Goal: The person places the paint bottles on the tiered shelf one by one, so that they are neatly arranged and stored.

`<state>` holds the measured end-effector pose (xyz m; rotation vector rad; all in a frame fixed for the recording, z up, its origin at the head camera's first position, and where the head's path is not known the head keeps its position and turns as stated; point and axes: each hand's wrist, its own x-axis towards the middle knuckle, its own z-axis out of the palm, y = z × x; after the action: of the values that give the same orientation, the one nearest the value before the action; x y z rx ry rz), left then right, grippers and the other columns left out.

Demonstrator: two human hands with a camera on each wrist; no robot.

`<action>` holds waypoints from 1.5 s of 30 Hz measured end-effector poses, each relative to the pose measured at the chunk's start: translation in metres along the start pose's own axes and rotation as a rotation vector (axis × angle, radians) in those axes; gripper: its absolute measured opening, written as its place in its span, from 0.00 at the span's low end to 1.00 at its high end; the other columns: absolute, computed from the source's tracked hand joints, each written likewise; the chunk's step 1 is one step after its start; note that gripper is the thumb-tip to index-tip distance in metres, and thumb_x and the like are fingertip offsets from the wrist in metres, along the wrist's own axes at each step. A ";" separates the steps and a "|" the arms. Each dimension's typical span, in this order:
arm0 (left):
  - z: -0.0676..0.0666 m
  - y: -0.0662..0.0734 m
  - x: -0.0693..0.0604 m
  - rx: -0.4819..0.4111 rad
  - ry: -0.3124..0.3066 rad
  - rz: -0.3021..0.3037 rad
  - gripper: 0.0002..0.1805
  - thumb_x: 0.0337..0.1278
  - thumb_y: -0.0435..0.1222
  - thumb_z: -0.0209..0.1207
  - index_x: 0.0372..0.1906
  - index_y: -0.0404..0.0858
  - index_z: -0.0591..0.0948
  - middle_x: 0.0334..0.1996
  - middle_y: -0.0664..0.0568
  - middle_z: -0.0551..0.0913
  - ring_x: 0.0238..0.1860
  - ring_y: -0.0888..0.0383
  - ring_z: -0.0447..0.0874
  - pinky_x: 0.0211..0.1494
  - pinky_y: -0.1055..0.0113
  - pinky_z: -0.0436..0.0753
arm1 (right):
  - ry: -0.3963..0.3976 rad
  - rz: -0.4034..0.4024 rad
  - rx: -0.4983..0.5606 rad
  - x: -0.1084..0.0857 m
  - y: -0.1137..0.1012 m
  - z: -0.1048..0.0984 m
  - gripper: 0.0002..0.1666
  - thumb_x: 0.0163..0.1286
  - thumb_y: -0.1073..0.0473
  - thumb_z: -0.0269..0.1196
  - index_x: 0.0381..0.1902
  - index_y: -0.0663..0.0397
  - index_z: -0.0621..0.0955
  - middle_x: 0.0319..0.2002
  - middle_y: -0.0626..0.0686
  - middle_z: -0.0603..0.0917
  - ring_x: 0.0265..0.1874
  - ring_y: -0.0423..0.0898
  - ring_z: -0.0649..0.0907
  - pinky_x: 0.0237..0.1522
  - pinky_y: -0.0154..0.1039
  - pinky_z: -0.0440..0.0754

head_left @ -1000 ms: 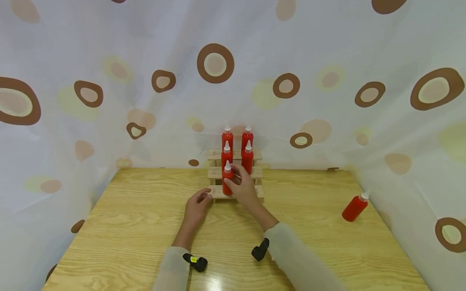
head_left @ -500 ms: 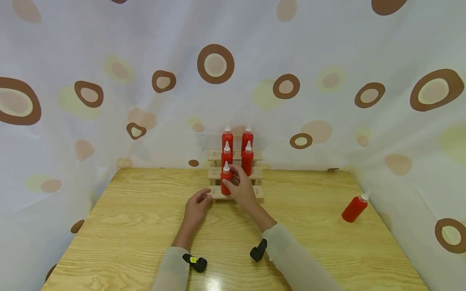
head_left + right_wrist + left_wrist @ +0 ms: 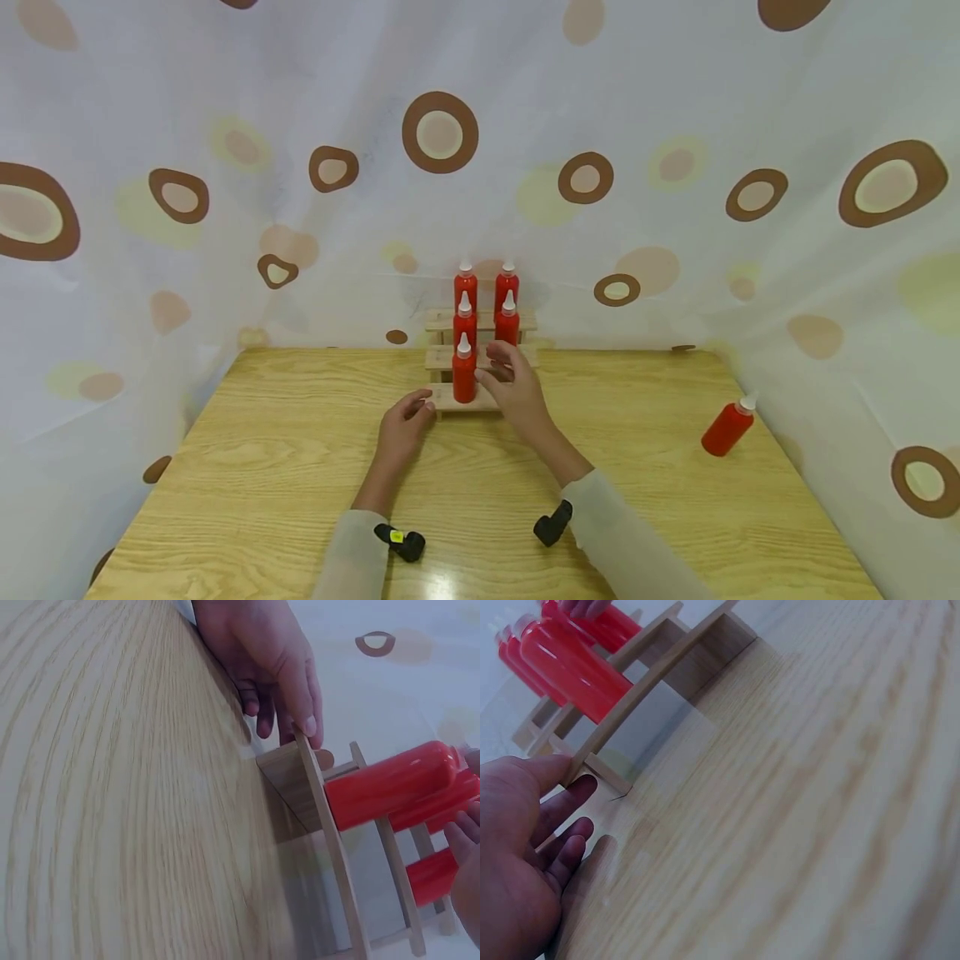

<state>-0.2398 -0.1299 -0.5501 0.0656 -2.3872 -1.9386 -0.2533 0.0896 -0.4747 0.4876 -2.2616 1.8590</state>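
Note:
A three-step wooden rack [image 3: 444, 398] stands at the back of the table and carries several red squeeze bottles with white pointed caps. On its lowest step, to the left, one red squeeze bottle [image 3: 463, 381] stands upright. My right hand [image 3: 519, 393] is just right of that bottle, thumb and fingers loosely bent, holding nothing. Only part of the right hand [image 3: 466, 874] shows in the right wrist view. My left hand [image 3: 401, 429] pinches the left end of the lowest step; the left wrist view shows the thumb [image 3: 551, 771] on top and a finger underneath.
Another red squeeze bottle [image 3: 727, 429] stands apart near the table's right edge. Two bottles stand on the middle step and two on the top step. A patterned cloth [image 3: 525, 108] hangs behind and along both sides of the wood-grain table [image 3: 277, 483].
My right hand has shifted the front bottle slightly left, then let go and drawn back to the right. The left hand has stayed at the rack's end.

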 end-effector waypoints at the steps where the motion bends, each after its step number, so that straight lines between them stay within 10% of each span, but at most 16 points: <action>1: 0.000 0.000 0.000 -0.001 0.000 0.002 0.17 0.69 0.43 0.62 0.59 0.46 0.84 0.54 0.42 0.84 0.60 0.48 0.79 0.63 0.51 0.77 | 0.003 -0.006 -0.006 -0.002 -0.001 -0.004 0.31 0.70 0.55 0.68 0.67 0.53 0.71 0.62 0.55 0.78 0.65 0.58 0.77 0.66 0.48 0.76; 10: 0.000 -0.001 0.000 -0.003 -0.006 0.007 0.17 0.69 0.43 0.61 0.59 0.46 0.84 0.56 0.42 0.84 0.61 0.47 0.79 0.64 0.50 0.77 | 0.097 -0.044 -0.023 -0.024 -0.009 -0.055 0.33 0.70 0.62 0.67 0.69 0.61 0.69 0.64 0.61 0.76 0.66 0.57 0.75 0.69 0.51 0.72; 16: -0.001 -0.001 0.000 -0.003 -0.021 0.019 0.18 0.70 0.44 0.61 0.60 0.46 0.83 0.57 0.42 0.83 0.64 0.47 0.77 0.65 0.47 0.76 | 0.164 -0.019 -0.139 -0.052 -0.026 -0.106 0.31 0.71 0.66 0.64 0.69 0.64 0.68 0.65 0.61 0.74 0.66 0.51 0.75 0.67 0.35 0.73; 30: 0.000 -0.004 0.000 -0.006 -0.012 0.018 0.18 0.69 0.45 0.62 0.60 0.46 0.83 0.58 0.43 0.83 0.64 0.46 0.77 0.65 0.47 0.77 | 0.461 0.129 -0.340 -0.116 -0.003 -0.222 0.35 0.72 0.55 0.65 0.73 0.47 0.67 0.66 0.44 0.73 0.67 0.34 0.71 0.63 0.19 0.68; 45: 0.000 0.001 -0.002 -0.003 0.000 0.021 0.18 0.69 0.43 0.62 0.59 0.44 0.84 0.56 0.41 0.84 0.62 0.46 0.78 0.65 0.48 0.76 | 0.756 0.170 -0.320 -0.139 0.028 -0.262 0.31 0.70 0.62 0.66 0.69 0.51 0.72 0.58 0.37 0.71 0.60 0.38 0.74 0.60 0.18 0.70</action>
<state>-0.2378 -0.1293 -0.5490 0.0393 -2.3749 -1.9335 -0.1527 0.3692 -0.4929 -0.4067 -2.0171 1.3566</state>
